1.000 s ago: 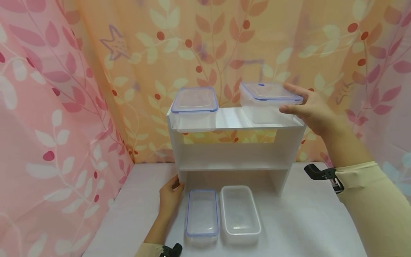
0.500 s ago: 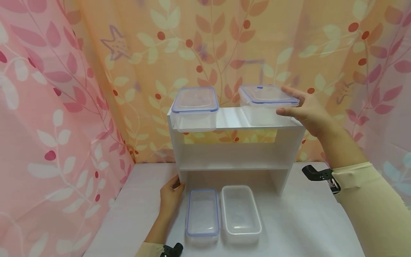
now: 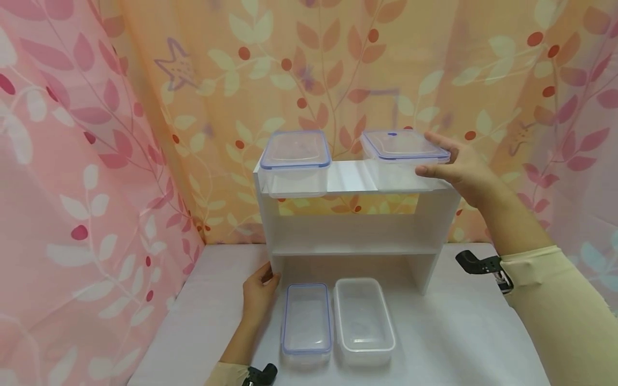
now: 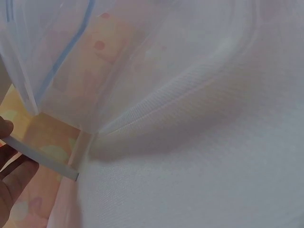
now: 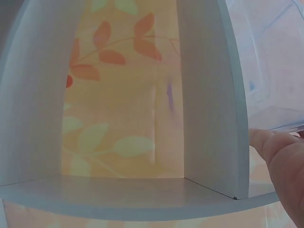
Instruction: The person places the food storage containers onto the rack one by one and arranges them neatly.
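Note:
My right hand (image 3: pixel 465 169) holds the right end of a clear plastic food container (image 3: pixel 403 174) with a blue-sealed lid, thumb in front and fingers behind. The container sits over the right part of the top board of a white shelf unit (image 3: pixel 352 236). A similar lidded container (image 3: pixel 294 179) stands at the top board's left end. Low on the unit's left side, my left hand (image 3: pixel 258 295) grips the side panel; the left wrist view shows thumb and fingers on either side of its white edge (image 4: pixel 42 159). In the right wrist view, my thumb (image 5: pixel 285 166) lies against the container (image 5: pixel 280 61).
In front of the shelf, a narrow blue-rimmed container (image 3: pixel 307 321) and a white-rimmed one (image 3: pixel 364 319) stand side by side on the white table (image 3: pixel 463 332). Flower-patterned curtains (image 3: pixel 232 69) enclose the back and sides.
The right container has come down slightly onto the top board and shifted a little left with my right hand. My left hand stays at the side panel.

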`<state>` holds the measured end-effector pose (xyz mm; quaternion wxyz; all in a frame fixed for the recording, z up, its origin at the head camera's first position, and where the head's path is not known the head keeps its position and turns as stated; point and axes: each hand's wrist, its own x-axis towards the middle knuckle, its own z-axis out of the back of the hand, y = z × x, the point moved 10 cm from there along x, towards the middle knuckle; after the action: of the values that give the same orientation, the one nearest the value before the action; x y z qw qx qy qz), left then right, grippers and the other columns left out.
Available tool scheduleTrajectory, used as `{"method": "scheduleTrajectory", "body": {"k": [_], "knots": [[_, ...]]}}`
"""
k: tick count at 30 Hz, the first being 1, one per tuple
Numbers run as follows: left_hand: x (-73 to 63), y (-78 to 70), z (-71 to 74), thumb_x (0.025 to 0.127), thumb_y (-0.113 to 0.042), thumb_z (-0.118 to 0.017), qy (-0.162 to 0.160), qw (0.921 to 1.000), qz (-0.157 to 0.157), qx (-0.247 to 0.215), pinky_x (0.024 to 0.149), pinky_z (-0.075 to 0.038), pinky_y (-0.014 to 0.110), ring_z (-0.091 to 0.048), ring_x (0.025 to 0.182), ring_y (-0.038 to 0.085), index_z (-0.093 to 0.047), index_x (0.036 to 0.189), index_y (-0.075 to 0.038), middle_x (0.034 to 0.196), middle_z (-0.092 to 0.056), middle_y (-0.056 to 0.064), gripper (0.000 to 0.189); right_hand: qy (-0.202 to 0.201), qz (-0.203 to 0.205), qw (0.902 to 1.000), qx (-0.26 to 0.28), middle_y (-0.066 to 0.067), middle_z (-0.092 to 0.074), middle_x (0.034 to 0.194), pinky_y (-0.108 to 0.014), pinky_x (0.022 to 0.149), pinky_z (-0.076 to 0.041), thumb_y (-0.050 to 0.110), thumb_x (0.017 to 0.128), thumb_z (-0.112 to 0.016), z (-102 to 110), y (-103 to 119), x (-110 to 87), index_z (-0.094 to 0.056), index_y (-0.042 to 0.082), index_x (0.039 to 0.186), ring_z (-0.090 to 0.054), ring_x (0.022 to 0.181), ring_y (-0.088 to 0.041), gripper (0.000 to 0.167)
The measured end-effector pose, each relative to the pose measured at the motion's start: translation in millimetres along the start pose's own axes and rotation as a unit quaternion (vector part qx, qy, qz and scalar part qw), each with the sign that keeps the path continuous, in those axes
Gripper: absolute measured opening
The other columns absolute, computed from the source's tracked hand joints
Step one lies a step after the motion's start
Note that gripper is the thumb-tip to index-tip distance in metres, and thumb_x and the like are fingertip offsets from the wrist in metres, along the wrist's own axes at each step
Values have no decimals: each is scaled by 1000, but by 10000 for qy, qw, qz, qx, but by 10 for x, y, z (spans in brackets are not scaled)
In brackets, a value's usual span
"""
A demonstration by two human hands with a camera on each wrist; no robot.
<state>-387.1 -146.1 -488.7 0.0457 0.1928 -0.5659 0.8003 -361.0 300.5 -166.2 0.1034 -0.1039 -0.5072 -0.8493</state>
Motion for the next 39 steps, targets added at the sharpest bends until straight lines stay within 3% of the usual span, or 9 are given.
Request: {"method": "scheduleTrajectory", "body": {"k": [14, 23, 31, 39], "knots": [[0, -40, 11, 92, -10, -76, -14, 10000, -40, 72, 81, -60, 29, -74, 104, 27, -69, 132, -6, 115, -76, 12, 41, 213, 23, 9995, 234, -12, -17, 169, -11, 85, -47, 16, 94, -76, -75, -35, -48, -18, 27, 165, -53, 112, -11, 92], [9, -36, 9, 92, -10, -76, 16, 10000, -55, 43, 83, -59, 30, -74, 105, 27, -69, 132, -6, 116, -76, 12, 41, 263, 25, 9995, 197, -12, -16, 167, -13, 83, -49, 16, 94, -75, -91, -15, -66, -18, 29, 165, -57, 106, -10, 92], [14, -14, -8, 92, -11, -76, 3, 10000, -15, 63, 83, -60, 32, -73, 105, 27, -69, 132, -5, 116, -76, 13, 41, 333, -5, 9994, -90, -9, -8, 172, -12, 83, -46, 20, 95, -74, -81, -8, -71, -18, 36, 164, -43, 124, -24, 90], [30, 12, -24, 93, -14, -76, 34, 9999, 31, 122, 84, -61, 35, -73, 105, 25, -69, 132, -7, 116, -76, 10, 41, 344, 186, 9990, -207, -8, -13, 170, -9, 84, -46, 18, 94, -75, -63, 71, -85, -17, 27, 166, -40, 127, -24, 92]]}}
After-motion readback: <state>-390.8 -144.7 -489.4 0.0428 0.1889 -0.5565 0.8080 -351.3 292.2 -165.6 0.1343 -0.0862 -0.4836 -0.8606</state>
